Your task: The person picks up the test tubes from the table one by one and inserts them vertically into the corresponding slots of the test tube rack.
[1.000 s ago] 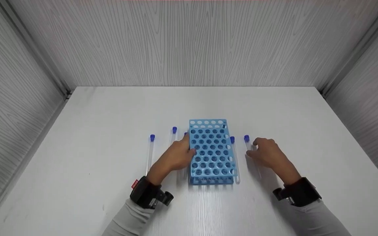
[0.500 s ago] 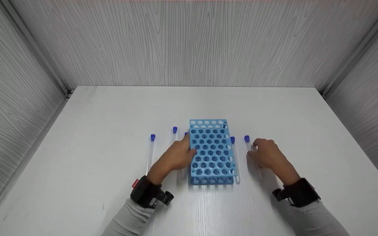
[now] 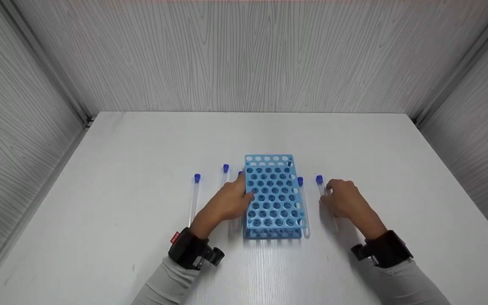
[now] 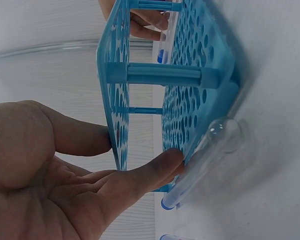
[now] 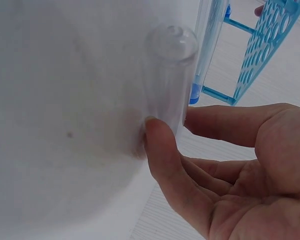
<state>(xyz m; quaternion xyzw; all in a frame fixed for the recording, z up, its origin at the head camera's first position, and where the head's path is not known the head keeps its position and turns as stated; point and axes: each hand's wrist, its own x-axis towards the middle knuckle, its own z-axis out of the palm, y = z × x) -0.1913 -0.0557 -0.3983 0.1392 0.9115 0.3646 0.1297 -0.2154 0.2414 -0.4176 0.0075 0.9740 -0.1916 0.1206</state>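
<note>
The right hand (image 3: 342, 199) rests on the white table (image 3: 142, 148) with thumb and forefinger closing on a clear test tube (image 3: 324, 199), pinching its glass body just below the blue cap; the right wrist view shows the thumb tip (image 5: 157, 135) against the tube's side and a finger opposite it. The tube lies flat, not yet lifted, just right of the blue rack (image 3: 273, 195), with a second capped tube (image 3: 303, 207) lying between it and the rack's right edge.

The left hand (image 3: 229, 201) grips the rack's left side, thumb on the top plate and fingers against the lower tier, as the left wrist view shows (image 4: 140, 175), steadying it. One more tube (image 4: 205, 160) lies on the table right against that side of the rack.

Further toward the table's left edge lie two other capped tubes (image 3: 194, 197) (image 3: 224, 173), apart from each other.

Judging by the rack, the work has barely begun: nearly every hole stands empty, though something small shows in the far right corner hole (image 3: 289, 163), too indistinct to name. Five tubes lie on the table.
</note>
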